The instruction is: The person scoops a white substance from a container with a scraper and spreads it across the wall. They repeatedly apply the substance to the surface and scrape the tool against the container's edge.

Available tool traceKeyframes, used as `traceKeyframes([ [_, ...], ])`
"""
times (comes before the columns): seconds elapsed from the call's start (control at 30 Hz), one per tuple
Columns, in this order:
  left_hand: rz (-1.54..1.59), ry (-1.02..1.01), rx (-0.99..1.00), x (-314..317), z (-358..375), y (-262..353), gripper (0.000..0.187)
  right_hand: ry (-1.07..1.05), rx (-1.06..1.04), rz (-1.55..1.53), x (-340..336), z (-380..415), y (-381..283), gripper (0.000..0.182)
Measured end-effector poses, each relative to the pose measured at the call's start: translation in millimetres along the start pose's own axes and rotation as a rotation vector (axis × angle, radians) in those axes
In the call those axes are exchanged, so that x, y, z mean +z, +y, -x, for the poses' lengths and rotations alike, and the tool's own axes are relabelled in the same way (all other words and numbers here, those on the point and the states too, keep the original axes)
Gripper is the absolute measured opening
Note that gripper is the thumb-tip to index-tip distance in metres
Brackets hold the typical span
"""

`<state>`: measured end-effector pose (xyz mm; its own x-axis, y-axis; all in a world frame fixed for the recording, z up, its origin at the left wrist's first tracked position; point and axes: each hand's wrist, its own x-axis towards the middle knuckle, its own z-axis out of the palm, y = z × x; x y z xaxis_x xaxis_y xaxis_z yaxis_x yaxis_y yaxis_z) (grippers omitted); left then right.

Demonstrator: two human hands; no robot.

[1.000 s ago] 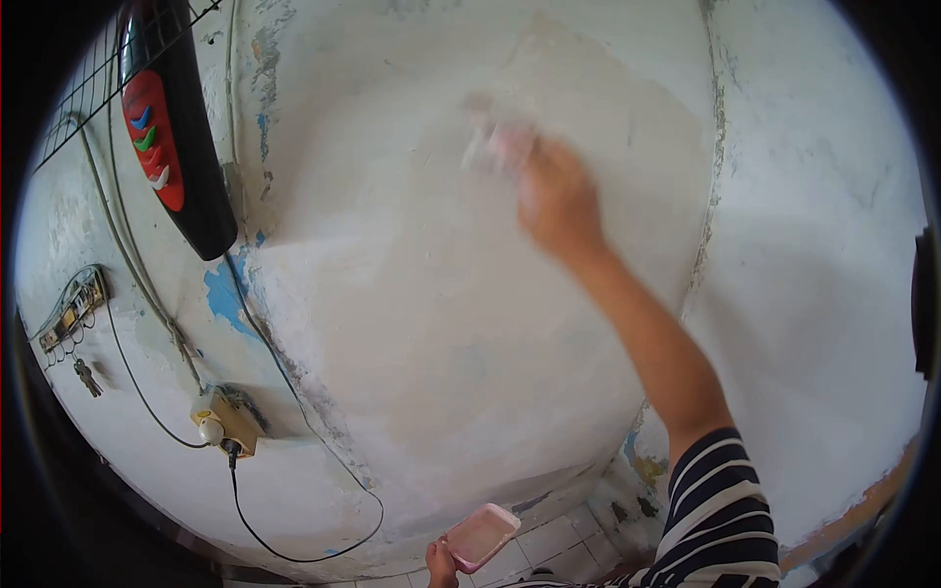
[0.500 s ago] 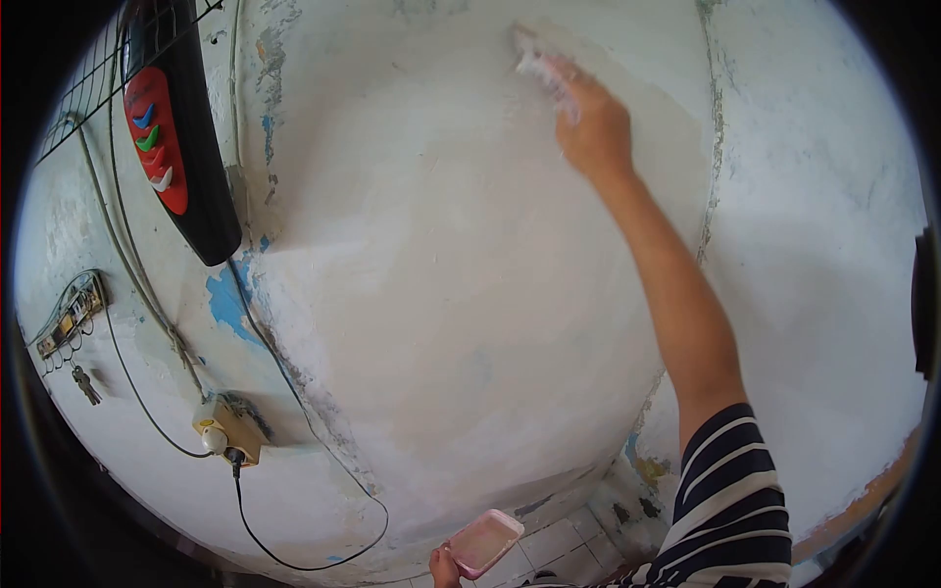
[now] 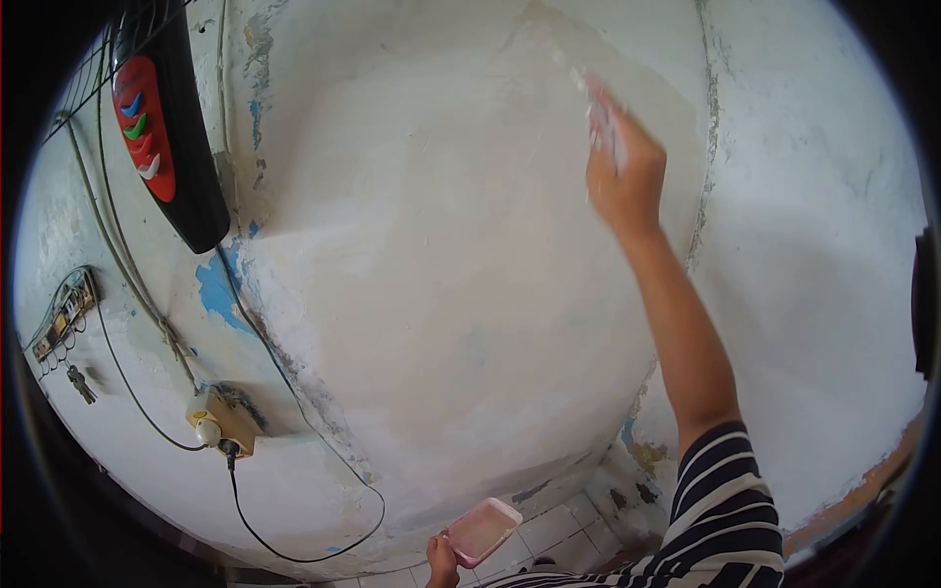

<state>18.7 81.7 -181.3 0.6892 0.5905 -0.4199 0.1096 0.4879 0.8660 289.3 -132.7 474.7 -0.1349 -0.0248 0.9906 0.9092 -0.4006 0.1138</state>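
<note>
Raised to the upper right, my right hand is closed round a white-smeared paintbrush, blurred by motion, its tip pointing up and left at the wall. A darker, damp-looking patch spreads over the wall around that tip. Low in the view, my left hand grips the near edge of a shallow pink tray. Something pale covers the tray's floor.
A black device with a red panel hangs on the left, its cable running down to a socket block. Keys hang from a hook rack. A rough vertical crack runs down the right. Floor tiles show below.
My right hand has moved down and to the right with the paintbrush. The left hand and tray stay nearly in place, and the whole view has shifted slightly.
</note>
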Motion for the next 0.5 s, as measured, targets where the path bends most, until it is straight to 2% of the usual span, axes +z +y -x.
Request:
traceKeyframes([
  [0.03, -0.004, 0.001, -0.001, -2, 1, 0, 0.033, 0.133, -0.194, 0.128, 7, -18, 22, 0.049],
  [0.13, -0.028, -0.003, -0.003, -5, 5, 4, 0.032, 0.012, -0.125, 0.285, 30, -6, 43, 0.054],
  [0.23, -0.024, 0.023, -0.036, 5, 12, 14, 0.033, -0.166, -0.039, 0.206, 37, 59, 1, 0.058],
  [0.27, 0.037, 0.031, -0.033, 12, 16, 20, 0.026, -0.196, -0.114, 0.172, 38, 93, -21, 0.059],
  [0.33, 0.092, 0.049, -0.036, 12, 25, 19, 0.024, -0.341, -0.120, 0.088, 32, 155, -67, 0.060],
  [0.4, 0.044, 0.023, 0.002, 13, 20, 20, 0.025, -0.408, -0.140, 0.073, 15, 166, -85, 0.059],
  [0.47, 0.051, 0.019, 0.003, 11, 18, 23, 0.024, -0.515, 0.212, -0.264, -9, 159, -81, 0.056],
  [0.5, 0.055, 0.007, -0.003, 9, 20, 21, 0.024, -0.378, 0.215, -0.261, -13, 147, -64, 0.052],
])
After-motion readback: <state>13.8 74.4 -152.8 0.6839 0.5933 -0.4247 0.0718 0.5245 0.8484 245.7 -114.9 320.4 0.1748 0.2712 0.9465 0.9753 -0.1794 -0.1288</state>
